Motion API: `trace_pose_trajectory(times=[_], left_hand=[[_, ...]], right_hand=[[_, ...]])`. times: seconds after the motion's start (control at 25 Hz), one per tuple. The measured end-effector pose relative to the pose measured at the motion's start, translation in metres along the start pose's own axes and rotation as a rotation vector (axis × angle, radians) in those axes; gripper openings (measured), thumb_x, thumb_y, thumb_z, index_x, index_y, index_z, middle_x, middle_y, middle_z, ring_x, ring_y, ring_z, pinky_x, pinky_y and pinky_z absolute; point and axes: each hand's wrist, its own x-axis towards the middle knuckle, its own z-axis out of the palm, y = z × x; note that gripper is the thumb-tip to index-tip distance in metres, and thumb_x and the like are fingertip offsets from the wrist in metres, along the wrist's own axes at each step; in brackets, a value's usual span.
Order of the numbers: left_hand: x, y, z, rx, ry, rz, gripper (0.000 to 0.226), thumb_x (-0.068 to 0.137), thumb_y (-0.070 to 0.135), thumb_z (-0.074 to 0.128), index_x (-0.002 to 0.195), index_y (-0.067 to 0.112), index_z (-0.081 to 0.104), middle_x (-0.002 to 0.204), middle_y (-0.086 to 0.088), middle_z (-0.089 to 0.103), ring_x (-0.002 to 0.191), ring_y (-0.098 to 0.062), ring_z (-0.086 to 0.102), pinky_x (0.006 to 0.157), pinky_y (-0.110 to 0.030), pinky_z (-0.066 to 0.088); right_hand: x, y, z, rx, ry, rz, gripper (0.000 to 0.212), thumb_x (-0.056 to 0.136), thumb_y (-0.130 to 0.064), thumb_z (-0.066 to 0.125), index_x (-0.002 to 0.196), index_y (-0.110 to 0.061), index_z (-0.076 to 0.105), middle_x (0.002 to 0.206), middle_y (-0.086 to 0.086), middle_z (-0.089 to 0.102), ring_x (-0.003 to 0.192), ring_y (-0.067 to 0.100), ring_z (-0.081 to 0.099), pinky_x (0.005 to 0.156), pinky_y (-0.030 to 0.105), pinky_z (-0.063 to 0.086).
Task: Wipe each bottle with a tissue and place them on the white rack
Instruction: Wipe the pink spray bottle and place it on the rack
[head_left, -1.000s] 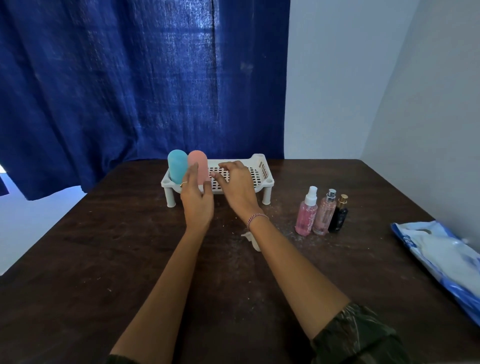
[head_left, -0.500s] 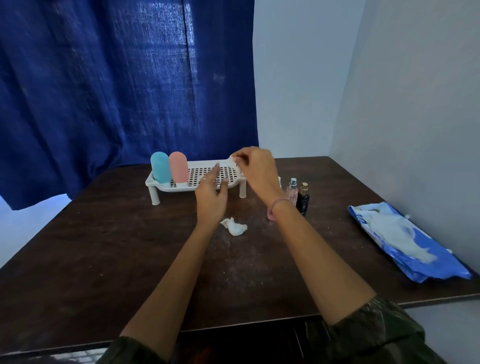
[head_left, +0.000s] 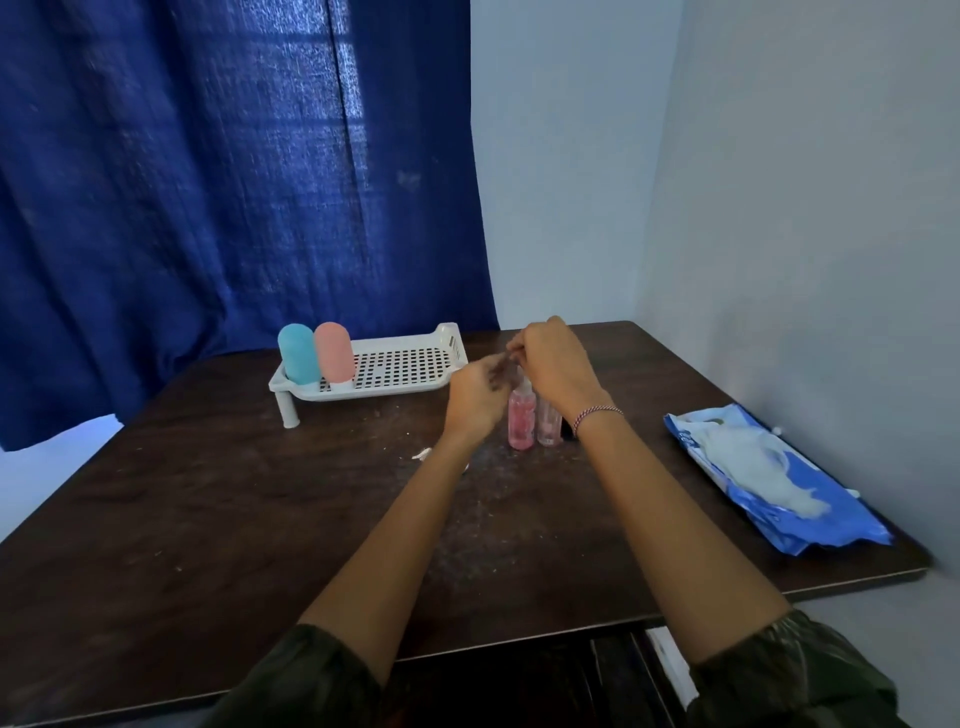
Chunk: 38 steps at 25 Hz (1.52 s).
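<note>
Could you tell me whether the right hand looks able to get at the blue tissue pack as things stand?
Probably yes: the right hand is above the spray bottles, and only bare table lies between it and the blue tissue pack to its right.

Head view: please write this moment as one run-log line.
rack: blue bottle, pink bottle upright | left hand, right hand: over spray bottles, grip unclear | tissue: on table

Left fingers (head_left: 489, 370) blurred; tissue (head_left: 422, 454) half-hidden

Blue curtain (head_left: 208, 208) behind dark wooden table (head_left: 208, 519), pale wall (head_left: 779, 208) alongside.
</note>
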Motion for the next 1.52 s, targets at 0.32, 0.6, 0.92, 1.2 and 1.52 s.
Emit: trace_pose_trajectory(times=[0.32,0.6,0.92,1.2,1.52], left_hand=[[0.01,-0.005,0.008,0.049,-0.002,-0.077,0.02,0.086,0.006,0.062,0.104,0.003,0.07,0.1,-0.012,0.072,0.086,-0.01,0.06,0.083,-0.023,0.049],[0.013,-0.03,-0.026,0.049,0.117,-0.1,0.025,0.083,0.007,0.068,0.108,0.007,0.069,0.101,-0.007,0.072,0.084,-0.007,0.062,0.08,-0.016,0.048],[0.01,-0.061,-0.052,0.037,0.245,-0.119,0.029,0.079,0.015,0.075,0.106,0.01,0.068,0.095,-0.001,0.069,0.084,-0.009,0.062,0.076,-0.013,0.048],[0.006,-0.079,-0.049,0.098,0.33,0.072,0.036,0.082,0.022,0.072,0.115,0.008,0.066,0.097,0.004,0.06,0.089,-0.011,0.059,0.081,-0.024,0.049],[0.01,-0.086,-0.056,-0.112,0.22,-0.01,0.029,0.09,0.021,0.062,0.116,0.008,0.064,0.102,0.003,0.065,0.087,0.0,0.06,0.074,-0.006,0.048]], right_hand=[[-0.001,-0.001,0.015,0.036,-0.056,0.045,0.016,0.086,-0.002,0.058,0.095,-0.006,0.071,0.091,0.012,0.069,0.08,0.021,0.064,0.079,0.033,0.054],[0.005,-0.025,0.039,0.462,-0.004,0.101,0.026,0.085,-0.002,0.062,0.109,-0.009,0.068,0.109,0.007,0.068,0.094,0.015,0.064,0.083,0.016,0.047],[-0.018,-0.031,0.077,1.019,-0.073,0.248,0.009,0.084,-0.015,0.067,0.087,-0.014,0.058,0.084,0.004,0.068,0.074,0.012,0.065,0.067,0.021,0.053],[-0.031,-0.027,0.095,0.62,-0.564,-0.166,0.032,0.063,-0.027,0.084,0.089,-0.017,0.068,0.088,0.001,0.068,0.074,0.007,0.057,0.065,0.019,0.045],[-0.019,-0.018,0.092,0.978,0.03,0.148,0.021,0.074,-0.015,0.076,0.092,-0.019,0.068,0.088,-0.007,0.068,0.079,0.004,0.062,0.067,0.018,0.051]])
